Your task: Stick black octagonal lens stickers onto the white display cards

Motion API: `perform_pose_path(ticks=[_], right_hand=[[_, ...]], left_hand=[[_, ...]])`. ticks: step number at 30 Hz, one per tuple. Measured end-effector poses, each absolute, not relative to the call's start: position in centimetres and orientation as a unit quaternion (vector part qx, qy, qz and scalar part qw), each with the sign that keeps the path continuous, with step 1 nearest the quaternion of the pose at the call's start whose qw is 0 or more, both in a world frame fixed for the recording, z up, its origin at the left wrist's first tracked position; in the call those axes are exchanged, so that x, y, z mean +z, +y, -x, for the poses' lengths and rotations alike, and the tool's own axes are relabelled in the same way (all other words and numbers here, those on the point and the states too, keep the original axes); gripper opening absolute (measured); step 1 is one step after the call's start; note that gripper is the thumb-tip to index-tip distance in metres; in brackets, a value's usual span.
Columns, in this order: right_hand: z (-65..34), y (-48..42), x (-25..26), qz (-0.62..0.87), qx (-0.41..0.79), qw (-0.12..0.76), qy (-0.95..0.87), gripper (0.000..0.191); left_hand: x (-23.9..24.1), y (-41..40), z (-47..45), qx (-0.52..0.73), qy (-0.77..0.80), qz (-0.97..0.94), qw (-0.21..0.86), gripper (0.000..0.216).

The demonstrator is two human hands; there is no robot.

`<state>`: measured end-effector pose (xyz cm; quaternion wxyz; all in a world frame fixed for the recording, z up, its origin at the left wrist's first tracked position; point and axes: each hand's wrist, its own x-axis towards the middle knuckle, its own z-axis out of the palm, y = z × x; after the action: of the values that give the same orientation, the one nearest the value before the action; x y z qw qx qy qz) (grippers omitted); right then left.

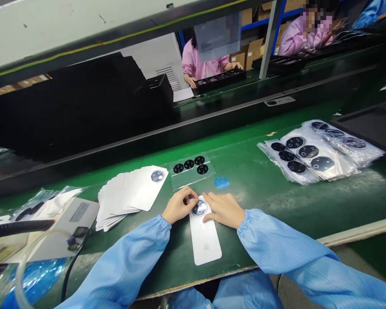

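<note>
A white rounded panel point(206, 244) lies on the green bench before me, with a dark round disc point(200, 207) near its far end. My left hand point(179, 205) is at the disc's left edge, thumb and index finger pinched together; whatever is between the fingertips is too small to make out. Across from it, my right hand point(224, 209) rests its outstretched fingers on the panel's right side, beside the disc. Just beyond the hands are a clear sheet point(193, 176) bearing several black discs and a blue round film point(221, 183).
Left of my hands lies a fanned stack of white panels point(125, 193), the top one with a disc. Bagged discs point(309, 152) lie at the right. A white box point(79, 214) and hoses stand at left. Co-workers in pink sit across the line.
</note>
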<state>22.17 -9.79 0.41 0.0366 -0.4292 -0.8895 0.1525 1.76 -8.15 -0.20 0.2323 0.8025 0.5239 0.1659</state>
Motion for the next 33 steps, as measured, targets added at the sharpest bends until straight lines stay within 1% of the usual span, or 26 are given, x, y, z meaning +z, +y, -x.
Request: perform_pose_path(ticks=[6, 11, 17, 21, 24, 27, 31, 33], right_hand=[[-22.2, -9.7, 0.4, 0.427, 0.149, 0.04, -0.891, 0.078], [-22.2, -9.8, 0.4, 0.425, 0.149, 0.044, -0.892, 0.074], [-22.1, -9.8, 0.4, 0.423, 0.146, 0.044, -0.893, 0.078], [-22.1, -9.9, 0.7, 0.422, 0.143, 0.043, -0.894, 0.077], [-22.1, -10.0, 0.8, 0.422, 0.138, 0.044, -0.895, 0.08], [-22.1, -10.1, 0.7, 0.421, 0.135, 0.043, -0.896, 0.076], [-22.1, -10.1, 0.5, 0.421, 0.137, 0.042, -0.896, 0.076], [-22.1, -10.0, 0.4, 0.422, 0.137, 0.042, -0.895, 0.076]], left_hand=[[0.0, -8.4, -2.2, 0.107, 0.524, -0.825, 0.182, 0.009], [0.3, -9.7, -3.1, 0.073, 0.521, -0.844, 0.105, 0.017], [-0.3, -11.5, -2.8, 0.067, 0.516, -0.852, 0.056, 0.021], [-0.9, -11.4, -2.2, 0.088, 0.519, -0.847, 0.073, 0.02], [-1.0, -10.6, -2.1, 0.118, 0.529, -0.834, 0.104, 0.015], [-0.9, -9.6, -2.2, 0.147, 0.537, -0.819, 0.14, 0.01], [-0.7, -8.6, -2.2, 0.161, 0.548, -0.8, 0.183, 0.022], [-0.6, -8.3, -2.2, 0.161, 0.551, -0.793, 0.204, 0.023]])
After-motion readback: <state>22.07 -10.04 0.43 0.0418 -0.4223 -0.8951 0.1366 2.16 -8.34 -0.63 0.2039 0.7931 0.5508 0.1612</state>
